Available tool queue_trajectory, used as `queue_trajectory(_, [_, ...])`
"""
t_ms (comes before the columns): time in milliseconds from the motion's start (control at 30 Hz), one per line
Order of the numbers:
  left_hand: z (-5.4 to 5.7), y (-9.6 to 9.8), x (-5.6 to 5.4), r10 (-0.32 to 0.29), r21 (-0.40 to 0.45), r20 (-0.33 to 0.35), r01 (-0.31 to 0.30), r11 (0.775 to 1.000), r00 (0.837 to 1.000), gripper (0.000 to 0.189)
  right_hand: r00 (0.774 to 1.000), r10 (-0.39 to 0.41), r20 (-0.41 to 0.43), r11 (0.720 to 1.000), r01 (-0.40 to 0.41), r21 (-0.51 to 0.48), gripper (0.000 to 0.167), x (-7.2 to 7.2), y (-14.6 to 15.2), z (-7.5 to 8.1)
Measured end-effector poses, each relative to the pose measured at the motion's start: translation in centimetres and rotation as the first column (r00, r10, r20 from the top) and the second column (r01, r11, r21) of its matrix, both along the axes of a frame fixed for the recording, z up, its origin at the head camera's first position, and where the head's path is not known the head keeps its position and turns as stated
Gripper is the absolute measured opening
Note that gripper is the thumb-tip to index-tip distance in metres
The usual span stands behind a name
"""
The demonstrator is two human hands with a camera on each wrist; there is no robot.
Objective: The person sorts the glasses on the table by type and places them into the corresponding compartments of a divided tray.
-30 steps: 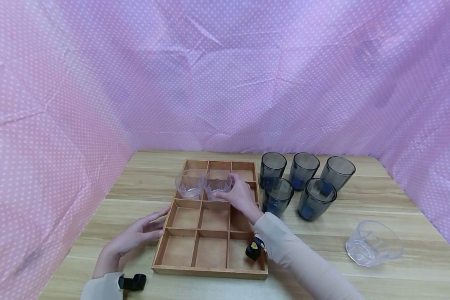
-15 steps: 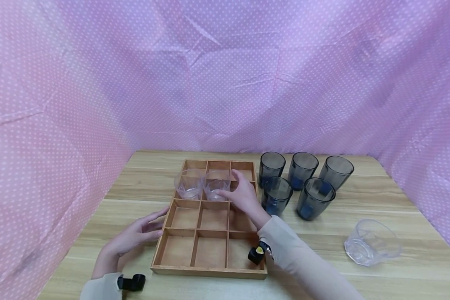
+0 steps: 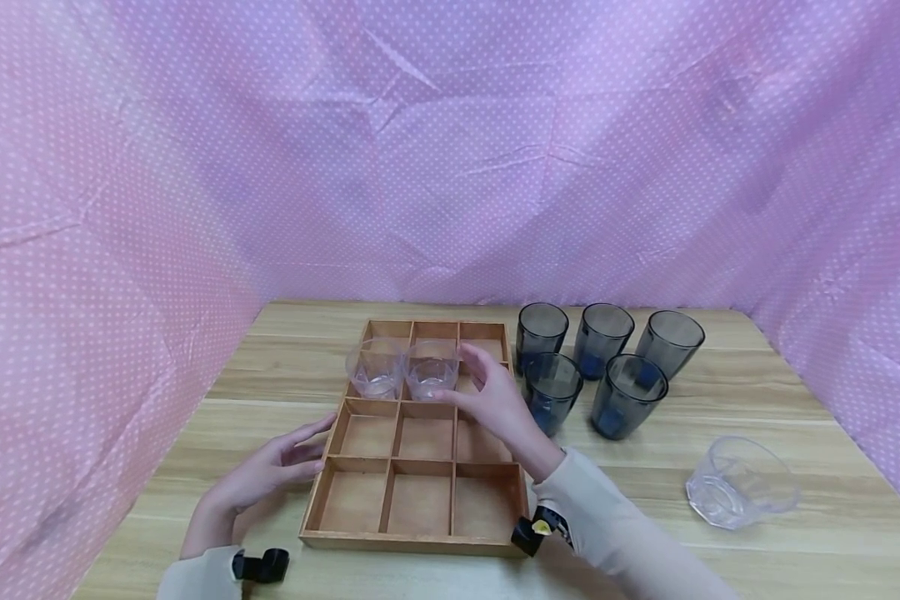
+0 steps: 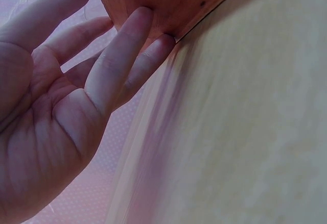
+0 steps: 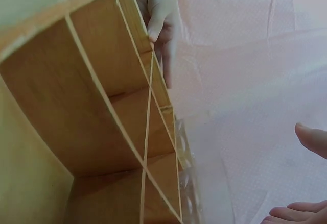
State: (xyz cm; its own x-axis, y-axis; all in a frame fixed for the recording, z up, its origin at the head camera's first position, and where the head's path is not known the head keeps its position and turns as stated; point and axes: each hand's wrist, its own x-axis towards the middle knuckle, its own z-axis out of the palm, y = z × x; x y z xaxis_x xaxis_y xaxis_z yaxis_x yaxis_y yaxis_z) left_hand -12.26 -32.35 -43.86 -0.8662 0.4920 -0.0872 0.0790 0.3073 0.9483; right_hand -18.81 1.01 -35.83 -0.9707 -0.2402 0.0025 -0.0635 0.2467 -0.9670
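Note:
A wooden divided tray (image 3: 412, 546) lies on the table. Two clear glasses stand upright side by side in its second row from the back: one glass (image 3: 376, 371) in the left compartment, the other glass (image 3: 427, 371) in the middle one. My right hand (image 3: 498, 404) is just right of the middle glass, thumb and fingers spread and holding nothing. In the right wrist view, the right hand's fingertips (image 5: 296, 211) appear apart from the glasses. My left hand (image 3: 266, 471) touches the tray's left side with extended fingers, as the left wrist view shows with its fingertips (image 4: 140, 20) against the wood.
Several smoky grey glasses (image 3: 630, 396) stand right of the tray. A clear glass (image 3: 742, 483) sits alone nearer the front right on the wooden table (image 3: 615, 500). Behind the table hangs a pink dotted cloth (image 3: 450, 183).
My right hand has let go of the middle clear glass and drawn back slightly to the right and toward me. My left hand has stayed against the tray.

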Motion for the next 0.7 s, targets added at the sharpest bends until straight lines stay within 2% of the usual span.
queue_trajectory(300, [0.2,0.0,0.0,-0.001,-0.017,0.004,0.001,1.000,1.000,0.069,0.999,0.027,-0.021,1.000,-0.027,-0.002,0.077,1.3,1.3,0.7])
queue_trajectory(700, [0.3,0.1,0.1,0.001,-0.004,0.009,-0.001,1.000,1.000,0.069,0.997,0.054,-0.062,0.998,-0.052,0.033,0.073,2.2,3.6,0.6])
